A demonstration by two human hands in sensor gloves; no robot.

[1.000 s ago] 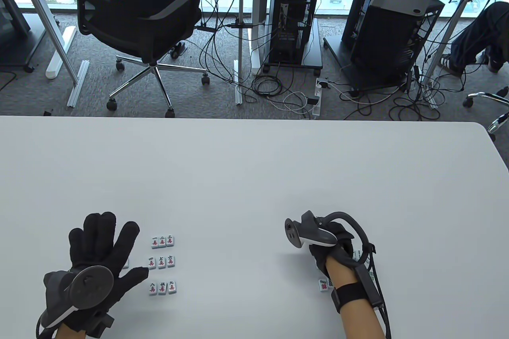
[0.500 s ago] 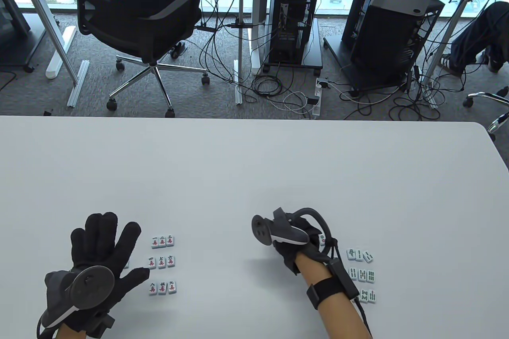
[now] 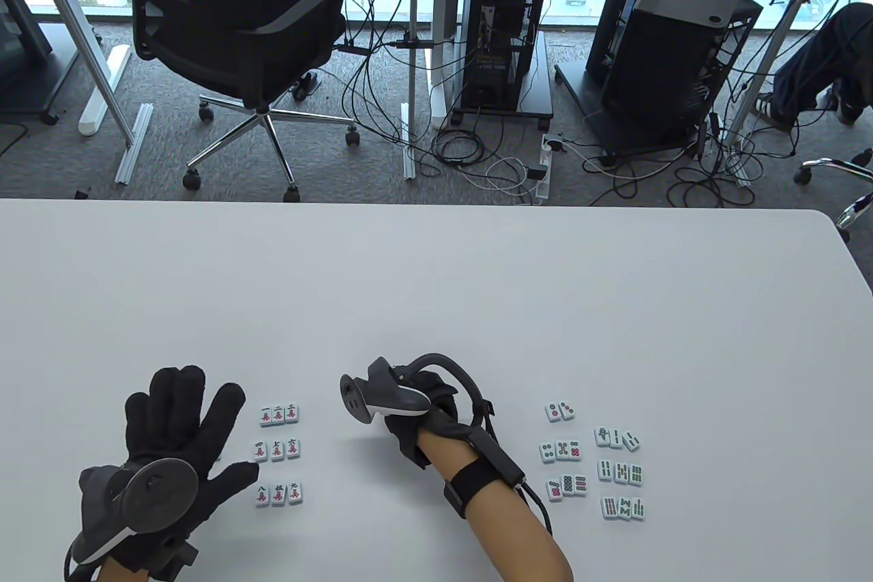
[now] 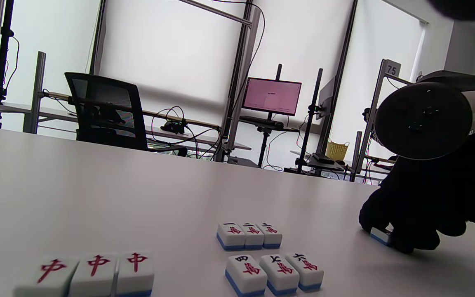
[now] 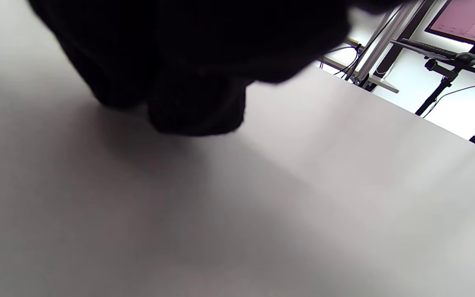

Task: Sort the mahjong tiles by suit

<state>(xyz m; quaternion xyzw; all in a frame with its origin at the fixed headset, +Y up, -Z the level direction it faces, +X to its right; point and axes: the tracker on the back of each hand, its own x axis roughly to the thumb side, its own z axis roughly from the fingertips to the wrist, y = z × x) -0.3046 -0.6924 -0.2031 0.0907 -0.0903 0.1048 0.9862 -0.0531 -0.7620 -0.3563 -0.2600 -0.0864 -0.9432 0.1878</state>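
White table (image 3: pixel 436 282) bears tile groups; right hand (image 4: pixel 410 214) pinches a tile (image 4: pixel 381 236).

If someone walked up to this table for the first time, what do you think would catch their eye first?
Probably the right hand, out in the middle of the table with its fingers pinching a single blue-backed tile against the surface. Then the neat grids flanking it: red character tiles beside the flat, spread left hand, and dot tiles and bamboo tiles off to the right.
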